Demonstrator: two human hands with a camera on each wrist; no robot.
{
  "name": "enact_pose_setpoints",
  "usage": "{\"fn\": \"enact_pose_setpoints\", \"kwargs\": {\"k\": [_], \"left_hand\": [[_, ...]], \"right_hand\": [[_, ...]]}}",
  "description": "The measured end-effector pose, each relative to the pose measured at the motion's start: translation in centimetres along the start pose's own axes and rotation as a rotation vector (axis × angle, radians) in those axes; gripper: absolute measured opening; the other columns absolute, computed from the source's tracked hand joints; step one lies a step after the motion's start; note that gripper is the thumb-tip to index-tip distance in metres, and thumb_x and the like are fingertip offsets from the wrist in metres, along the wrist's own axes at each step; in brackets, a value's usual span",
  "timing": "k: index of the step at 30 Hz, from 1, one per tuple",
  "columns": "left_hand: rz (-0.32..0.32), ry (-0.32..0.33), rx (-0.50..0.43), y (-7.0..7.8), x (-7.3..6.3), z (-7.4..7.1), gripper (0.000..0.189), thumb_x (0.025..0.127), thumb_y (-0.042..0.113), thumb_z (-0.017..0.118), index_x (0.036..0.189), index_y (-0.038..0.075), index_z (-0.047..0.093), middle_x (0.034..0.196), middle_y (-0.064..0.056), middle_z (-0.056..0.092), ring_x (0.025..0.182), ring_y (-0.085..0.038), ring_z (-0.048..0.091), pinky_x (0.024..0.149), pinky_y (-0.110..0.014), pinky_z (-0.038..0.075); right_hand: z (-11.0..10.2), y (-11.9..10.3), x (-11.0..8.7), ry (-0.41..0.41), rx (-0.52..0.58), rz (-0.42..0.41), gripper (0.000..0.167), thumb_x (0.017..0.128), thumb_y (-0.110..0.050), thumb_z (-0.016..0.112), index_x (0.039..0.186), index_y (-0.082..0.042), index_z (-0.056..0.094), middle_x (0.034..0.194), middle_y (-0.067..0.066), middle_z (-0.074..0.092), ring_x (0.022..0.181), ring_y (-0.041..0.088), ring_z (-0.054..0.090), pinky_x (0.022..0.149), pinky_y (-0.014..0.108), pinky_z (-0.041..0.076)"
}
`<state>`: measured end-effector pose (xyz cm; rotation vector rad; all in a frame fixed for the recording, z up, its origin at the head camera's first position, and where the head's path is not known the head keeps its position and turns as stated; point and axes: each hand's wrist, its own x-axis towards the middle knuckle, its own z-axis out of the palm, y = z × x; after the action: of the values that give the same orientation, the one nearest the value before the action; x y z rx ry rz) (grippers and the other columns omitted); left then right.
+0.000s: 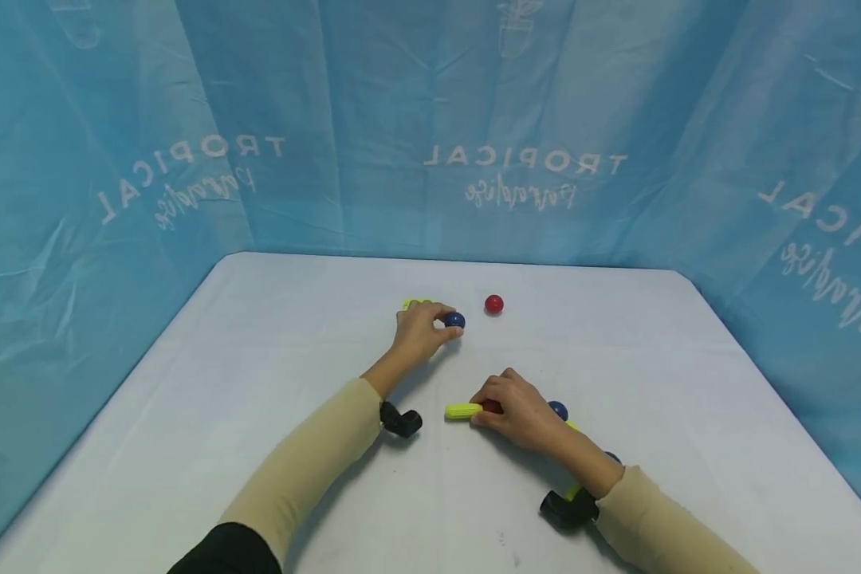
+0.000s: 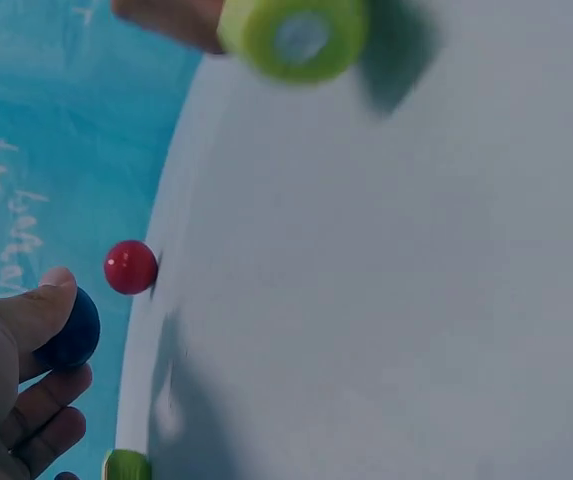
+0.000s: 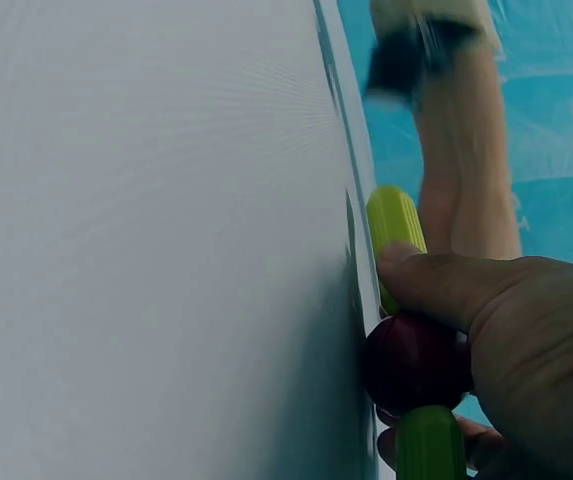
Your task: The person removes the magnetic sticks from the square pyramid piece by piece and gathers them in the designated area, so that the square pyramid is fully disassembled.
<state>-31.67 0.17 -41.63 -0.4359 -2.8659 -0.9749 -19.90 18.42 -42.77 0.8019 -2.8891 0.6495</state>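
A dark blue ball [image 1: 455, 320] is pinched between the thumb and fingers of my left hand [image 1: 418, 331], toward the back of the table. Partly hidden behind that hand is a yellow-green rod [image 1: 416, 302]. Nearer the front, my right hand [image 1: 518, 410] pinches a yellow-green rod [image 1: 462, 411] where it meets a dark red ball [image 3: 416, 362]. Another green rod [image 3: 430, 440] is at the ball's other side in the right wrist view. The left wrist view shows a rod's round end [image 2: 304, 38], with a silvery centre, beside a finger of the right hand.
A loose red ball [image 1: 494, 304] lies near the back edge. Beside and under the right forearm are a blue ball [image 1: 558, 410], another blue ball [image 1: 613, 457] and rod pieces, partly covered. Blue printed curtains [image 1: 430, 104] hang behind the white table [image 1: 258, 335].
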Motion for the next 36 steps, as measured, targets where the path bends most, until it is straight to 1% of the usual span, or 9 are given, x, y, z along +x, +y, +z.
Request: {"fn": "enact_pose_setpoints", "kwargs": {"k": [5, 8, 11, 16, 20, 24, 30, 33, 36], "left_hand": [[-0.032, -0.049, 0.056, 0.5, 3.2, 1.2, 0.042, 0.085, 0.034, 0.069, 0.123, 0.017, 0.062, 0.113, -0.002, 0.066, 0.106, -0.019, 0.049, 0.093, -0.041, 0.033], [-0.054, -0.057, 0.057, 0.7, 4.3, 1.5, 0.042, 0.086, 0.033, 0.068, 0.124, 0.018, 0.061, 0.116, -0.001, 0.067, 0.109, -0.019, 0.05, 0.096, -0.041, 0.032], [-0.07, -0.061, 0.058, 0.8, 5.0, 1.6, 0.042, 0.086, 0.032, 0.068, 0.125, 0.018, 0.061, 0.117, -0.001, 0.067, 0.113, -0.02, 0.051, 0.1, -0.043, 0.031], [-0.07, -0.072, 0.098, 0.9, 5.7, 1.9, 0.042, 0.086, 0.033, 0.068, 0.125, 0.019, 0.061, 0.122, -0.002, 0.064, 0.116, -0.022, 0.049, 0.105, -0.045, 0.027], [-0.059, -0.077, 0.161, 0.9, 6.0, 2.0, 0.043, 0.086, 0.034, 0.067, 0.126, 0.019, 0.06, 0.125, -0.003, 0.062, 0.115, -0.023, 0.048, 0.108, -0.047, 0.024], [-0.058, -0.091, 0.205, 0.8, 6.3, 2.4, 0.045, 0.086, 0.036, 0.067, 0.127, 0.019, 0.059, 0.127, -0.003, 0.061, 0.116, -0.024, 0.048, 0.108, -0.047, 0.025], [-0.055, -0.095, 0.222, 1.0, 6.5, 2.9, 0.048, 0.086, 0.038, 0.067, 0.129, 0.019, 0.057, 0.128, -0.004, 0.06, 0.117, -0.024, 0.048, 0.106, -0.047, 0.026], [-0.045, -0.093, 0.238, 1.2, 6.6, 3.1, 0.048, 0.086, 0.037, 0.068, 0.128, 0.019, 0.058, 0.128, -0.004, 0.06, 0.117, -0.024, 0.048, 0.106, -0.046, 0.027], [-0.034, -0.093, 0.244, 1.2, 6.7, 3.3, 0.047, 0.086, 0.037, 0.067, 0.128, 0.018, 0.058, 0.127, -0.004, 0.061, 0.117, -0.024, 0.049, 0.105, -0.046, 0.027]], "right_hand": [[0.2, -0.1, 0.0, -0.002, -0.003, -0.006, 0.021, 0.08, -0.031, 0.074, 0.098, -0.019, 0.073, 0.092, -0.008, 0.067, 0.082, 0.008, 0.043, 0.066, 0.02, 0.036], [0.2, -0.2, 0.0, 0.002, -0.009, -0.015, 0.022, 0.08, -0.031, 0.074, 0.098, -0.019, 0.073, 0.092, -0.008, 0.067, 0.084, 0.008, 0.044, 0.067, 0.02, 0.037], [0.1, -0.3, 0.1, 0.01, -0.014, -0.035, 0.022, 0.081, -0.031, 0.073, 0.098, -0.018, 0.073, 0.092, -0.007, 0.067, 0.083, 0.009, 0.044, 0.067, 0.021, 0.037], [0.0, -0.3, 0.2, 0.018, -0.021, -0.048, 0.022, 0.081, -0.032, 0.073, 0.098, -0.018, 0.073, 0.091, -0.007, 0.067, 0.082, 0.009, 0.044, 0.068, 0.021, 0.037], [0.2, -0.2, 0.2, 0.023, -0.033, -0.049, 0.021, 0.081, -0.032, 0.073, 0.097, -0.019, 0.073, 0.09, -0.008, 0.067, 0.081, 0.008, 0.043, 0.067, 0.021, 0.037], [0.3, 0.0, 0.2, 0.031, -0.054, -0.055, 0.021, 0.08, -0.033, 0.074, 0.096, -0.019, 0.073, 0.09, -0.008, 0.066, 0.08, 0.008, 0.043, 0.069, 0.021, 0.038], [-0.1, 0.0, 0.1, 0.037, -0.093, -0.062, 0.026, 0.08, -0.035, 0.074, 0.101, -0.02, 0.072, 0.095, -0.007, 0.068, 0.083, 0.01, 0.047, 0.072, 0.025, 0.038], [-0.7, 0.0, -0.2, 0.028, -0.098, -0.026, 0.034, 0.078, -0.035, 0.076, 0.107, -0.018, 0.071, 0.1, -0.004, 0.068, 0.085, 0.012, 0.047, 0.075, 0.028, 0.038], [-1.5, 0.1, -0.7, 0.014, -0.095, 0.056, 0.042, 0.074, -0.035, 0.079, 0.111, -0.017, 0.069, 0.104, -0.003, 0.068, 0.088, 0.014, 0.045, 0.078, 0.032, 0.038]]}}
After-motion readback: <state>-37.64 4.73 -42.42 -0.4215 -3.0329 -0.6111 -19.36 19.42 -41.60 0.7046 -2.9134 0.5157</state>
